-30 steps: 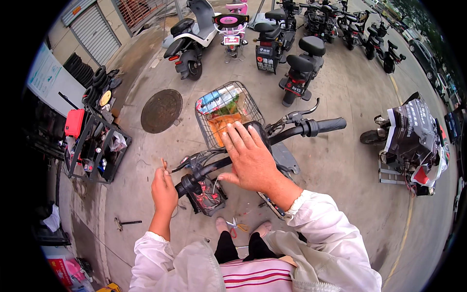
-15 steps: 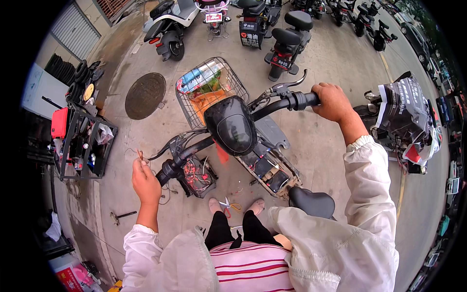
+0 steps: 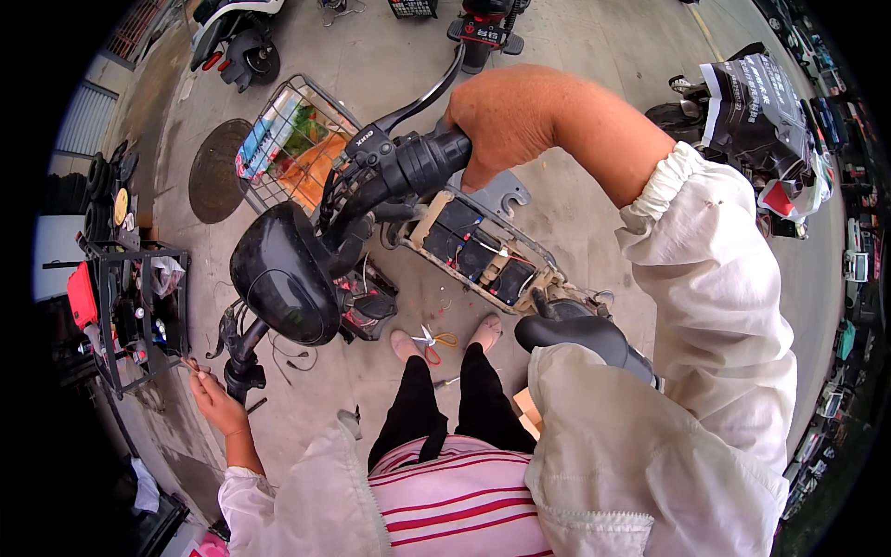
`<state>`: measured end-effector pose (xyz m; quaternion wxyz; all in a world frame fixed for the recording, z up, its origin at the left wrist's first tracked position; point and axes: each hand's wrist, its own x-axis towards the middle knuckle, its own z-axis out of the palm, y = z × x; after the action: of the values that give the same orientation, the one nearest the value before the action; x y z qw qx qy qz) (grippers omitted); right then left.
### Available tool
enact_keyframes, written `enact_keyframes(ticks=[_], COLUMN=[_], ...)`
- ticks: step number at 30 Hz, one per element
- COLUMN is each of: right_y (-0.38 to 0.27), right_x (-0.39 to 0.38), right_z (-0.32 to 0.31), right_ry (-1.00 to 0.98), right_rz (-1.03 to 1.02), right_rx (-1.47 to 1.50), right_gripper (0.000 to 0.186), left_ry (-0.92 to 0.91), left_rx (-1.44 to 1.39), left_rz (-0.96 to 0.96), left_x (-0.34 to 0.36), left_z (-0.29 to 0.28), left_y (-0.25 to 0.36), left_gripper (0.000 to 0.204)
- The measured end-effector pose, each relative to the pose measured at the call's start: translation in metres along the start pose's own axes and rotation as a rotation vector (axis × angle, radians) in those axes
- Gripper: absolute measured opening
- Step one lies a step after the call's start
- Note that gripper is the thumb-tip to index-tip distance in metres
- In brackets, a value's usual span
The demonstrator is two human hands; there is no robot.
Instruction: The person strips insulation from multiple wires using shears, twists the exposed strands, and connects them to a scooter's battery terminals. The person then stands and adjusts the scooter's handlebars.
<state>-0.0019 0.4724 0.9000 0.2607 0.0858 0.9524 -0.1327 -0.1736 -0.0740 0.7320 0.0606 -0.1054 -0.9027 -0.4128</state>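
My right hand is closed round the black right handlebar grip of a partly stripped electric scooter, below a long brake lever. My left hand is beside the left handlebar end, fingertips pinched on something thin and brownish, too small to name. A glossy black headlight housing sits between the two grips. Behind it, the uncovered frame holds dark battery blocks with wires, and the black seat lies close to my right side.
The scooter's wire basket holds colourful packages. Scissors lie between my feet. A black rack with a red case stands at left, near a manhole cover. A covered scooter is at right; others are parked ahead.
The handlebar and headlight have swung left, and the right grip has come nearer with my right hand on it. My left hand has moved left and lower. My view has shifted too.
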Motion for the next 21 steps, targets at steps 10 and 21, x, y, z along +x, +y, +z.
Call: enact_keyframes(ticks=[10,21], right_y=[-0.018,-0.021], right_x=[-0.021,0.008], right_z=[0.017,0.064], right_ry=[0.246,1.024], right_rz=[0.051,-0.164], right_rx=[-0.199,-0.405], right_gripper=[0.012,0.014], left_ry=[-0.051,-0.018], left_rx=[-0.195,-0.103], left_rz=[-0.085,-0.075], left_x=[0.011,0.005], left_z=[0.018,-0.019], left_y=[-0.045,-0.052], left_gripper=[0.028,0.035])
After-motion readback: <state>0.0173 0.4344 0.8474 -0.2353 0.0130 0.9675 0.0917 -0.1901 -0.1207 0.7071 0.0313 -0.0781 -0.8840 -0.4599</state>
